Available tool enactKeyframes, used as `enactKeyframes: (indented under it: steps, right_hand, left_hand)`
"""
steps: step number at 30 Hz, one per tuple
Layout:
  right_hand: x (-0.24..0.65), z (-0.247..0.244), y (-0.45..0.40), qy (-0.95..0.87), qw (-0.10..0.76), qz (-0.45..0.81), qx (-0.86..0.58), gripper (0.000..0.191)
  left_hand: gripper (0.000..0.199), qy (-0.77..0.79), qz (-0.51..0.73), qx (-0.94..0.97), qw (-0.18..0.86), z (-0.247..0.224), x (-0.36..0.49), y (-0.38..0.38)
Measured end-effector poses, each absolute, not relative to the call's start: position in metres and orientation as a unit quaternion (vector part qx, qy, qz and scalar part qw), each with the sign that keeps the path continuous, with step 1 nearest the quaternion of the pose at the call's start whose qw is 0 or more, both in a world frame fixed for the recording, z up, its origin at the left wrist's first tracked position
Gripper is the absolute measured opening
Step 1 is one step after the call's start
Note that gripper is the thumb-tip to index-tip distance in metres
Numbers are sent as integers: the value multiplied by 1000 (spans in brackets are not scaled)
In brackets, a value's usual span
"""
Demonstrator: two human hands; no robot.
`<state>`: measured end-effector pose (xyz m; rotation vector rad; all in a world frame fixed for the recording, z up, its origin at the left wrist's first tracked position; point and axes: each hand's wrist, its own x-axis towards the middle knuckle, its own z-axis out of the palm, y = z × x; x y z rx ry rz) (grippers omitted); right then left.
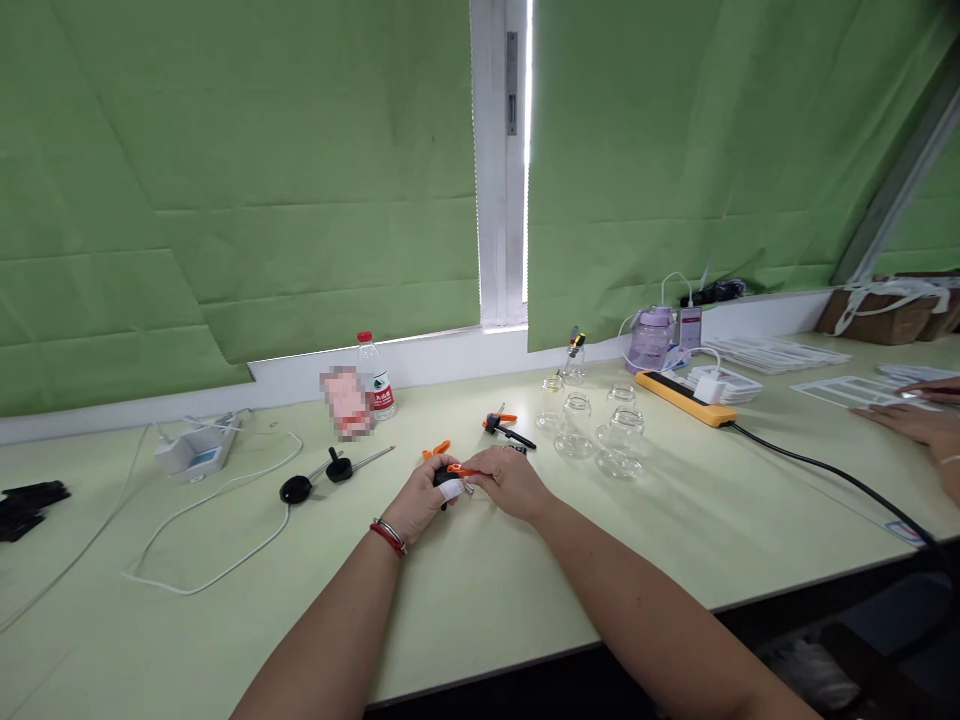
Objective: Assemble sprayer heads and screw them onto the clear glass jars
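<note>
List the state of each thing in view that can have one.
Left hand: holding a black part
Right hand: pinching an orange piece
Nearer loose orange piece: on table
Black-ended rods: on table
Red-capped bottle: upright, closed
Near glass jars: upright, open
Purple jug: upright, lidded
Phone: standing, screen lit
Orange power strip: adapter plugged in
Green blinds: lowered

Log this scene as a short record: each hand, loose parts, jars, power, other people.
left hand: gripping a black part
right hand: pinching an orange piece at the black part
loose parts: two black caps left of the hands; orange clip just beyond the left hand
glass jars: grouped right of the hands
power strip: orange, right of the jars
co-worker's hands: far right, at papers
</note>
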<state>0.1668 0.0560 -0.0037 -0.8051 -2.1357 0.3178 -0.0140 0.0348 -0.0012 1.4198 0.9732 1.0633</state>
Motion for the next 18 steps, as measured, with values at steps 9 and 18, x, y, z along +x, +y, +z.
enactKeyframes:
  steps: [9, 18]
  right_hand:
    - [164, -4, 52, -855, 401, 77, -319, 22]
    - [161, -3, 51, -865, 384, 87, -309, 24]
  left_hand:
    - [26, 401, 442, 593, 541, 1, -11, 32]
    - [21, 379, 459, 568, 568, -5, -8, 33]
